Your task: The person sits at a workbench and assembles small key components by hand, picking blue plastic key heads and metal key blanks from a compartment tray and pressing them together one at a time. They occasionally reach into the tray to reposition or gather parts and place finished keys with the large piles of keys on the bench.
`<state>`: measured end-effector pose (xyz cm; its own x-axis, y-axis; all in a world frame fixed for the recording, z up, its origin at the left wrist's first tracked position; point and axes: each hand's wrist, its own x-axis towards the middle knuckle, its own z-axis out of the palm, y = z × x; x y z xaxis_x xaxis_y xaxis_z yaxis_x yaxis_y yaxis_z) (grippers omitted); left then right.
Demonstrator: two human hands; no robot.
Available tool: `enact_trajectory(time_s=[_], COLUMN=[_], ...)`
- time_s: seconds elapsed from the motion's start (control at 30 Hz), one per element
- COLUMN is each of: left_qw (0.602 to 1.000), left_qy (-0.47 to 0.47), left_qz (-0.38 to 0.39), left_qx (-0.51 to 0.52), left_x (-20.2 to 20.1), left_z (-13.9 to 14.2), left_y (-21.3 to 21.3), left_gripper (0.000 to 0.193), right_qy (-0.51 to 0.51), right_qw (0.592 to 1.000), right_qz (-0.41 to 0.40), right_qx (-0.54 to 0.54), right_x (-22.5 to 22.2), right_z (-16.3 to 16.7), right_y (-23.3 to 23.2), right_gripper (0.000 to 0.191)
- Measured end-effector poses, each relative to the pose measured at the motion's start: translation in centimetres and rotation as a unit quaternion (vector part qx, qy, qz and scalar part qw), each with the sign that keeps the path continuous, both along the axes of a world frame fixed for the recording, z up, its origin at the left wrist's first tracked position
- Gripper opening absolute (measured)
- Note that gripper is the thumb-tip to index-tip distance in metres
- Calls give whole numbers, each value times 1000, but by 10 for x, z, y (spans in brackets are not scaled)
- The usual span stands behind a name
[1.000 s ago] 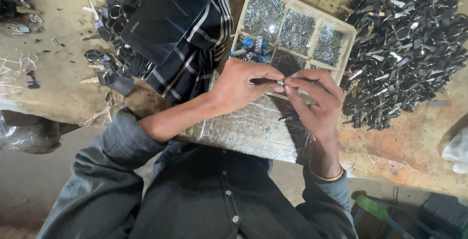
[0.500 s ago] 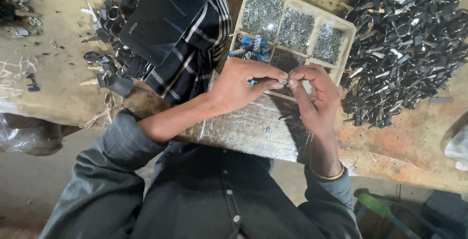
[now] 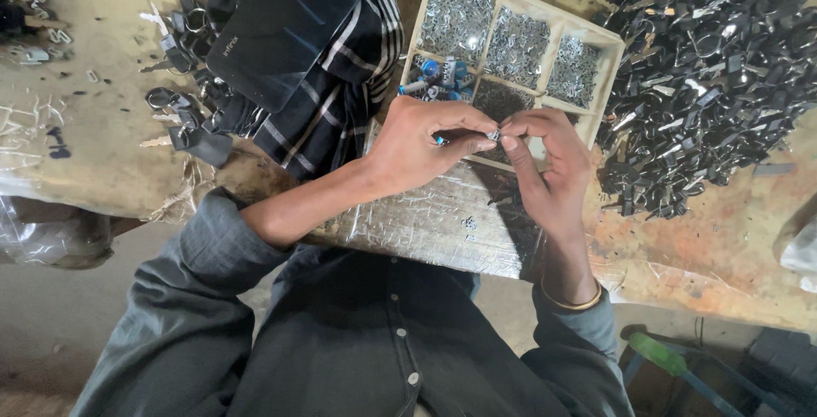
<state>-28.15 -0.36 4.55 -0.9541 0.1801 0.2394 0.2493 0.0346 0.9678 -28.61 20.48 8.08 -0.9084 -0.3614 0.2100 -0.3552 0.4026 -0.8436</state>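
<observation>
Head view, looking straight down: a seated person's left hand (image 3: 425, 140) and right hand (image 3: 545, 170) meet fingertip to fingertip over a worn workbench (image 3: 94, 145), both pinched on a small metal part (image 3: 493, 134) that is too tiny and too covered by fingers to identify. A thin tool with a blue tip (image 3: 440, 139) shows under the left thumb, its length hidden in the closed hand. Just behind the hands sits a divided tray (image 3: 606, 85), its compartments filled with small silvery pieces; the near compartments are partly masked by the knuckles. To the right, a heap of dark metal parts (image 3: 715, 68) runs off the frame edge. At upper left, a dark phone (image 3: 294, 21) lies on striped cloth (image 3: 340, 102). A foil-like sheet (image 3: 425, 221) covers the bench edge beneath the wrists.
</observation>
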Motion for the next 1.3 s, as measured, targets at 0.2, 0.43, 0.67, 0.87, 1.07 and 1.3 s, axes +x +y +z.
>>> enact_trajectory(time_s=[0.2, 0.43, 0.67, 0.87, 1.07, 1.3], left_qw=[1000, 1000, 999, 1000, 1000, 1000], left_qy=[8, 23, 11, -5, -4, -1], left_qz=[5, 6, 25, 15, 13, 19], left_qx=[-6, 2, -20, 27, 25, 9], left_x=[0, -1, 1, 1, 2, 2], left_z=[-2, -5, -2, -2, -5, -6], left_y=[0, -1, -2, -3, -5, -6], left_gripper=[17, 17, 18, 16, 16, 17], right_qy=[-114, -93, 78, 92, 59, -153], right_qw=[984, 994, 963, 971, 987, 978], right_qz=[4, 4, -34, -50, -35, 1], right_qx=[-135, -60, 258, 215, 142, -144], right_x=[-1, -4, -10, -9, -8, 0], right_z=[-9, -2, -5, -2, -5, -19], right_y=[1, 3, -6, -1, 1, -4], right_gripper=[12, 13, 19, 8, 8, 10])
